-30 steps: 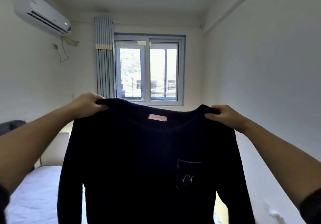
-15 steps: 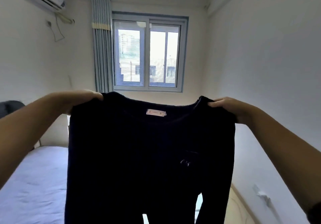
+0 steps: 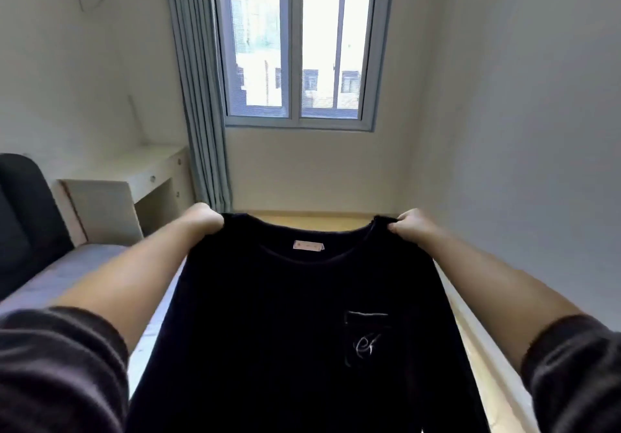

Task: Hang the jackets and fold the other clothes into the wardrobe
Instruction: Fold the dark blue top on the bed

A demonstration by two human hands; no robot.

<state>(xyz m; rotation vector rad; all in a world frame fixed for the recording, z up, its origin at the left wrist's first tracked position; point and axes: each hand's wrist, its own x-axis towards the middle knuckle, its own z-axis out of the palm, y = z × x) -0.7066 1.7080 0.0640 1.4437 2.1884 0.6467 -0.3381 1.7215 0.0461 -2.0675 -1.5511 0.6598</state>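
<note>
A black sweater (image 3: 285,325) is held up spread out in the air, straight below the window (image 3: 299,49), with its front facing the camera and its body hanging down past the bottom edge of the view. The left hand (image 3: 201,219) is closed over the sweater's left shoulder corner, fingers curled down round the fabric so that the knit bunches under them; the right hand (image 3: 411,225) pinches the opposite shoulder corner, thumb and curled fingers gathered tight on a small fold. Both forearms reach forward and are bare up to dark pushed-back sleeves (image 3: 57,365). The neckline sags between the two hands, and a small pink label (image 3: 308,246) shows inside the back of the collar. A chest pocket (image 3: 366,338) with pale stitching and a light embroidered squiggle sits on the side nearer the right hand. A blue-grey curtain (image 3: 198,89) hangs just left of the window. Below and to the left of the window stands a pale desk (image 3: 134,177), and further left and lower lies a bed (image 3: 67,271) with a light cover, a dark padded shape (image 3: 23,214) at its end. Directly under the window, a strip of wooden floor (image 3: 319,222) shows above the sweater's collar.
</note>
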